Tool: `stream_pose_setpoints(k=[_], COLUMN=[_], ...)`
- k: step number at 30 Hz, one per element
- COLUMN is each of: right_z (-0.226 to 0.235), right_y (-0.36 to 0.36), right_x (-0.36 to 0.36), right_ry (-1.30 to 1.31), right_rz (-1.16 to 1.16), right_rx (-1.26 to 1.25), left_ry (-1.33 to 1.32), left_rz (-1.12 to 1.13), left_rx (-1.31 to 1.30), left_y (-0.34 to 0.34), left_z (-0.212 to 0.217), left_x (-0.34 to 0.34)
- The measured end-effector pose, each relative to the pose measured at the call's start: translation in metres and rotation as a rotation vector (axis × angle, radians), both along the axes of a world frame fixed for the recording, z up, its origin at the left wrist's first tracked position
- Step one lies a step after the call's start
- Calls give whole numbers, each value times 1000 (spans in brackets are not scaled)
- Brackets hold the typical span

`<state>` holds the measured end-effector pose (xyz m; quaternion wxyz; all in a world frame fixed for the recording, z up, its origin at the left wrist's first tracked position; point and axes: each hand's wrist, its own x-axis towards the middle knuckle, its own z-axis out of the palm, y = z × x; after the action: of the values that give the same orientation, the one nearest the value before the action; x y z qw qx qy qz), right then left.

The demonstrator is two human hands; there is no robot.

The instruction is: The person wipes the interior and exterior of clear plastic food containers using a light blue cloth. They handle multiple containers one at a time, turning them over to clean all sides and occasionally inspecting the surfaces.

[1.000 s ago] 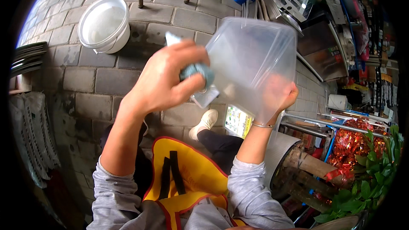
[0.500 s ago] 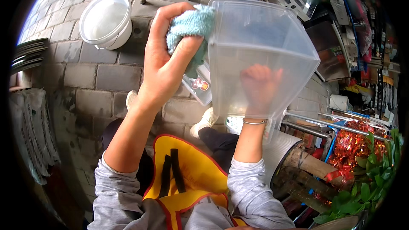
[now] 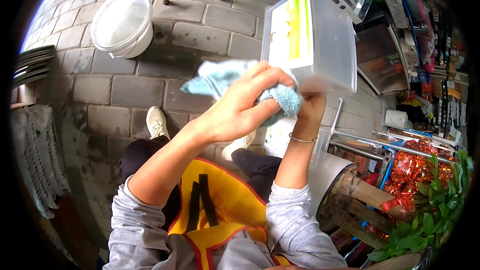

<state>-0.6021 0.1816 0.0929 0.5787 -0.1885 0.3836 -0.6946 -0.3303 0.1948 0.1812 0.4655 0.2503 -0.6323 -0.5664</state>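
Cloth (image 3: 235, 82), pale blue and bunched, sits at the centre of the frame in the left hand (image 3: 240, 107), whose fingers clench around it just beside the lower edge of the box (image 3: 310, 37). Nearest, at the bottom of the frame, a yellow apron (image 3: 220, 205) covers the lap between grey sleeves. The right hand (image 3: 311, 105), with a bangle (image 3: 302, 140) at the wrist, reaches up under the box and seems to grip its lower edge; its fingers are blurred, so I cannot tell exactly how they lie. The box is clear plastic, tilted, in the upper middle, with a yellow-green label showing through one wall.

To wipe well, I would judge the right hand should hold the box steady while the cloth is spread flatter, so more of it meets the plastic, and pressed along each wall into the corners.

Farther off, a white bucket (image 3: 122, 22) stands on the paving (image 3: 100, 90) at upper left. Red packets (image 3: 415, 165) and green leaves (image 3: 430, 220) crowd the lower right.
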Motion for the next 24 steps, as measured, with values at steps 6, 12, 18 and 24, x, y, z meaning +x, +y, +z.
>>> stream_pose_setpoints(k=[6, 12, 18, 24], right_z=[61, 73, 52, 51], right_y=[2, 10, 24, 20], right_x=[52, 69, 64, 72], right_ry=[-343, 35, 113, 86], right_rz=[-229, -52, 33, -179], right_rx=[261, 214, 17, 153], left_ry=[656, 37, -181, 148], left_rz=[301, 464, 453, 378], left_rx=[481, -136, 18, 356], left_y=[-25, -46, -30, -10], left_z=[4, -1, -24, -13], left_x=[26, 40, 10, -5])
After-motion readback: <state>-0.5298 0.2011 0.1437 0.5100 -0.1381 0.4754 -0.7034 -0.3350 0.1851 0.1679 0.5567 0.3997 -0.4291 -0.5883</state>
